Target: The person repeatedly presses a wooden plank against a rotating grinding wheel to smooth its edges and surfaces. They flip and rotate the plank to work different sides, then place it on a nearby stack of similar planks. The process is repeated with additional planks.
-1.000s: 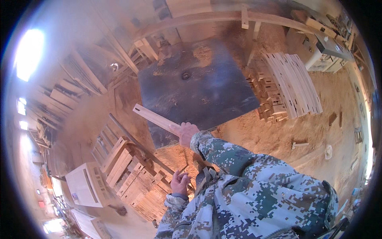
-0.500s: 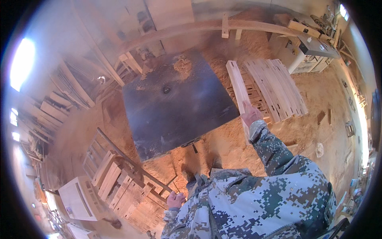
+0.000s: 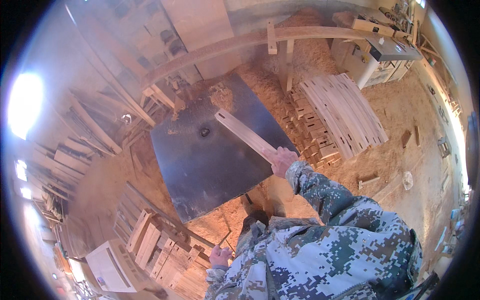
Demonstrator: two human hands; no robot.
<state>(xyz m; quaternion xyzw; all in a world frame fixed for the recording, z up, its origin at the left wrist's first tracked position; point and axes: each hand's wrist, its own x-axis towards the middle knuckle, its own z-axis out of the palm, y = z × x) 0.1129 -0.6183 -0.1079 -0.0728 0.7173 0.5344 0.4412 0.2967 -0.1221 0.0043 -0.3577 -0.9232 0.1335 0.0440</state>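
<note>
My right hand (image 3: 284, 161) is wrapped round the near end of a long pale wooden slat (image 3: 244, 134). The slat slants up and left over the dark machine table (image 3: 210, 170), its slotted far end toward the table's middle. Whether it touches the surface I cannot tell. A round dark fitting (image 3: 205, 132) sits in the tabletop, and sawdust (image 3: 221, 96) lies at the far edge. Low in the picture, my left hand (image 3: 220, 256) hangs beside a stack of wooden blocks (image 3: 162, 250), its fingers curled with nothing visible in them.
Right of the table, several slotted slats (image 3: 345, 117) lie side by side on a pile of shorter pieces (image 3: 310, 122). A wooden rail (image 3: 215, 47) spans the far side. A white box-shaped unit (image 3: 114, 265) stands at lower left. Sawdust covers the floor (image 3: 395, 150).
My right hand has lifted the slat from beside the stacked slats and swung it left over the dark table. The left hand still hangs low by the blocks.
</note>
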